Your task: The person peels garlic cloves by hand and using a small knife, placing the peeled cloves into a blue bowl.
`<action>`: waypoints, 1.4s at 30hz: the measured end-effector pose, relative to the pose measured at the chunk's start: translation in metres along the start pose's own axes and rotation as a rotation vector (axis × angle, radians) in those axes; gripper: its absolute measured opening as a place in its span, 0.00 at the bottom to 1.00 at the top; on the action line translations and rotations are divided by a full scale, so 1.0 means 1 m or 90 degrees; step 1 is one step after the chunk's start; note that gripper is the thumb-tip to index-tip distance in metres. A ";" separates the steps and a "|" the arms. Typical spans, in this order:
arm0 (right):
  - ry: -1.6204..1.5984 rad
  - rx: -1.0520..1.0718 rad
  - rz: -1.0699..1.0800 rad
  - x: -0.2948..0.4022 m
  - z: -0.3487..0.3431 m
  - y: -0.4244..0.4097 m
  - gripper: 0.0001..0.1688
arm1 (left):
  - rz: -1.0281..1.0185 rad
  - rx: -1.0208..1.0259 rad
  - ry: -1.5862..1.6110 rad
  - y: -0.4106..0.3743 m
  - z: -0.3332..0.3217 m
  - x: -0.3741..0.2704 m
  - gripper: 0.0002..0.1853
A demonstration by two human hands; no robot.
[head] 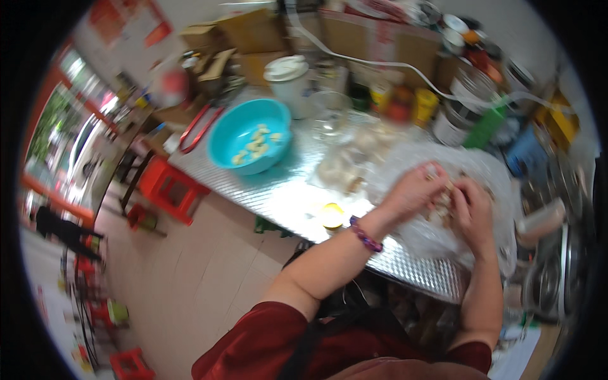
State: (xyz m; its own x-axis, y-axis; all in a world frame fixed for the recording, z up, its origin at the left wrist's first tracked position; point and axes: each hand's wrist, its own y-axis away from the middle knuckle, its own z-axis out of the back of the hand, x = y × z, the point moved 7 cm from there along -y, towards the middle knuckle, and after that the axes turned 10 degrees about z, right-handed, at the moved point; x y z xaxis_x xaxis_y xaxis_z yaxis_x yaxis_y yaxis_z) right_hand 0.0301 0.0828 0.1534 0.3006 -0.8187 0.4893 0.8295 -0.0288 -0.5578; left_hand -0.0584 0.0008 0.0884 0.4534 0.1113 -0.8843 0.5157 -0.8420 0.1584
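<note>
My left hand (413,187), with a purple beaded bracelet (365,235) on its wrist, and my right hand (474,213) meet over a clear plastic bag (498,237) at the right of the table. Their fingertips pinch a small pale piece, apparently garlic, largely covered by the fingers. Loose pale and brownish pieces, which look like garlic and skins (439,213), lie in the bag below my hands. A turquoise plastic bowl (225,130) stands at the far left of the table, with several pale peeled cloves (256,147) in it.
A yellow-lidded jar (332,216) stands by the foil-covered table's (266,199) front edge. Beyond the bag are another bag of pale contents (337,166), a clear plastic cup (330,111), a white lidded tub (289,83) and jars (451,126). Red-handled tongs (194,133) lie left of the bowl.
</note>
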 end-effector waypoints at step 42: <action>-0.042 -0.008 -0.006 -0.035 -0.005 0.012 0.08 | -0.146 -0.004 0.031 -0.002 -0.008 -0.005 0.07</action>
State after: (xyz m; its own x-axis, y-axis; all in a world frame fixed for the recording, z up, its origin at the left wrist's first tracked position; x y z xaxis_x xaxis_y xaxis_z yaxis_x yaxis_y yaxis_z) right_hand 0.0270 0.1082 0.1260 0.3229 -0.7791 0.5373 0.8265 -0.0445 -0.5612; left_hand -0.0556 0.0063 0.0960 0.3580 0.3253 -0.8752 0.6142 -0.7881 -0.0417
